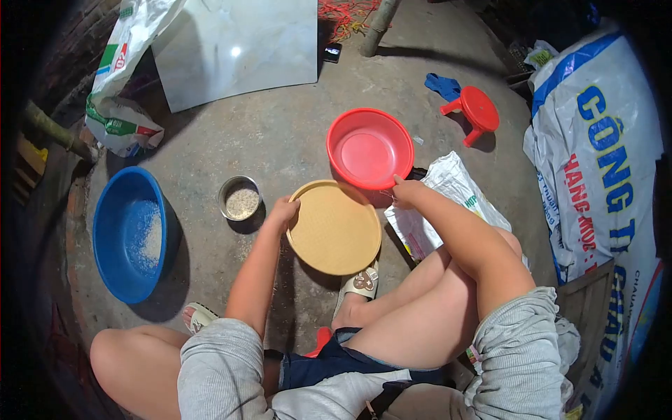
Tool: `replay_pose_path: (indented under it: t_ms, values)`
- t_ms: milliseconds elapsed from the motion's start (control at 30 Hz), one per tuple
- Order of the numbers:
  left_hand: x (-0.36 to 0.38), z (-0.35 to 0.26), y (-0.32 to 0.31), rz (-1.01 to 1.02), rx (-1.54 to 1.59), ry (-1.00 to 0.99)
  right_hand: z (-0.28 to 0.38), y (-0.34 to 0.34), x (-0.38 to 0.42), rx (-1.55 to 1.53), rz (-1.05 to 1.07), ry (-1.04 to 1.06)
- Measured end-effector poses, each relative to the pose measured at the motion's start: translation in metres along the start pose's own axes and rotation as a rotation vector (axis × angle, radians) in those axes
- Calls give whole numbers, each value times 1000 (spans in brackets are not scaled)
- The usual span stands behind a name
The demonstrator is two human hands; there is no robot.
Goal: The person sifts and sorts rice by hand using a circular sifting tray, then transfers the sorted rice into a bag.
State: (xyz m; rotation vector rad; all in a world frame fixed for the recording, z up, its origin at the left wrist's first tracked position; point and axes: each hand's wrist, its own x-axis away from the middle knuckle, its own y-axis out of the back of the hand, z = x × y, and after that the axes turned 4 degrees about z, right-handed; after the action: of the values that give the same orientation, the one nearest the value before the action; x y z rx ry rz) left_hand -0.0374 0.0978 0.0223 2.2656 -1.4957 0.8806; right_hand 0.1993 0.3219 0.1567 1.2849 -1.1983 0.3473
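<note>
Near, lower frame: the seated person's lap in dark shorts (301,372), flanked by pale grey sleeves (222,364); a patterned sandal (364,282) shows at lower centre. Centre: the left hand (283,212) grasps a round tan tray (334,231) by its upper-left rim, while the right hand (407,192), farther right, grips the near rim of a red basin (371,148). The stage in hand is judged to be the handling of these two vessels together, one per hand; moving either would call for a firm hold on the rim and control of its tilt. The round tan tray appears shallow, with a fine, woven-looking surface and a raised edge. The red basin is deeper and smooth, its inside facing the viewer. Their rims overlap in view; contact cannot be told.

Left of centre, a metal bowl (240,199) contains pale grains (242,204); at the left, a blue basin (105,234) holds whitish grains along its right side. Right of centre, a white sack (448,183) lies under the right forearm. Far, upper frame: a red stool (480,108) and blue cloth (442,87) at upper right, and a grey-white panel (241,59) at upper left.
</note>
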Motion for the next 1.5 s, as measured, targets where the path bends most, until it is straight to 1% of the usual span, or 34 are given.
replay_pose_path:
  t_ms: [33, 67, 133, 167, 200, 233, 267, 300, 333, 400, 467, 500, 533, 600, 633, 667, 733, 767, 800, 833, 867, 933, 967, 1033, 1100, 1167, 1200, 1233, 1267, 1300, 1333, 1400, 1433, 1500]
  values:
    - [-3, 12, -1, -66, 214, -112, 4, -1, -8, 43, 48, 4]
    - [-3, 18, -3, -125, 264, -160, 11, 2, -8, 33, 35, 4]
    - [-1, 29, -10, -313, 309, -283, 26, 5, -5, -76, -181, 84]
    - [6, 27, -14, -311, 299, -290, 30, 6, -10, -120, -320, 245]
    - [13, 26, -17, -436, 361, -270, 34, 6, -14, -163, -458, 406]
    - [16, 26, -16, -562, 425, -248, 40, 12, -12, -170, -465, 404]
    - [15, 26, -13, -560, 420, -251, 45, 17, -9, -96, -592, 514]
    - [15, 26, -11, -614, 553, -235, 48, 22, -4, -15, -716, 624]
    - [14, 26, -8, -667, 688, -220, 44, 17, -8, -12, -718, 623]
    - [19, 22, -5, -680, 686, -195, 20, -1, -20, -86, -623, 403]
    - [4, 37, 4, -876, 217, -63, 3, -13, 10, -51, -254, 197]
    - [21, 20, -3, -921, -30, 61, -3, -27, 16, 73, -128, 134]
    - [35, 6, -14, -926, -25, 61, -7, -40, 19, 195, 0, 70]
    - [55, -14, -35, -1022, -152, 10, -13, -54, 16, 361, -40, 113]
    - [56, -17, -42, -1002, -122, -68, -13, -55, 14, 365, -14, 105]
    - [55, -16, -50, -1003, -114, -69, -14, -55, 12, 367, 12, 96]
    - [54, -18, -64, -909, -194, -280, -25, -41, 20, 313, -43, 55]
    - [60, -26, -71, -911, -189, -285, -32, -31, 25, 252, -95, 19]
    - [66, -34, -76, -589, 0, -319, -50, -26, 16, 180, -194, -92]
    - [72, -43, -83, -262, 179, -349, -44, 4, 54, 150, -272, -175]
    - [75, -49, -90, -115, 97, -403, -67, 4, 45, 84, -484, -234]
    - [95, -71, -105, 176, -45, -485, -62, 53, 100, 67, -632, -264]
    - [107, -84, -113, 281, -95, -446, -63, 65, 116, -42, -809, -205]
    - [133, -107, -128, 326, -163, -486, -46, 96, 153, -88, -997, -126]
    - [145, -120, -143, 371, -236, -527, -19, 127, 183, -77, -1268, -66]
    - [153, -128, -157, 355, -313, -683, 16, 154, 218, -73, -1539, 52]
    - [162, -136, -163, 349, -325, -692, 35, 165, 236, -83, -1584, 67]
    - [173, -147, -168, 312, -333, -785, 52, 173, 253, -108, -1650, 142]
    - [179, -159, -173, 275, -340, -879, 67, 181, 257, -138, -1757, 276]
    - [173, -167, -177, 590, -116, -795, 81, 188, 261, -139, -1842, 371]
    - [191, -177, -179, 536, 7, -793, 99, 193, 274, -138, -1887, 483]
    - [167, -181, -177, 572, 16, -1079, 132, 200, 292, -135, -2000, 634]
    - [156, -184, -171, 567, 0, -1092, 145, 204, 297, -114, -1998, 678]
    - [144, -194, -154, 761, 612, -880, 163, 210, 306, -88, -2006, 740]
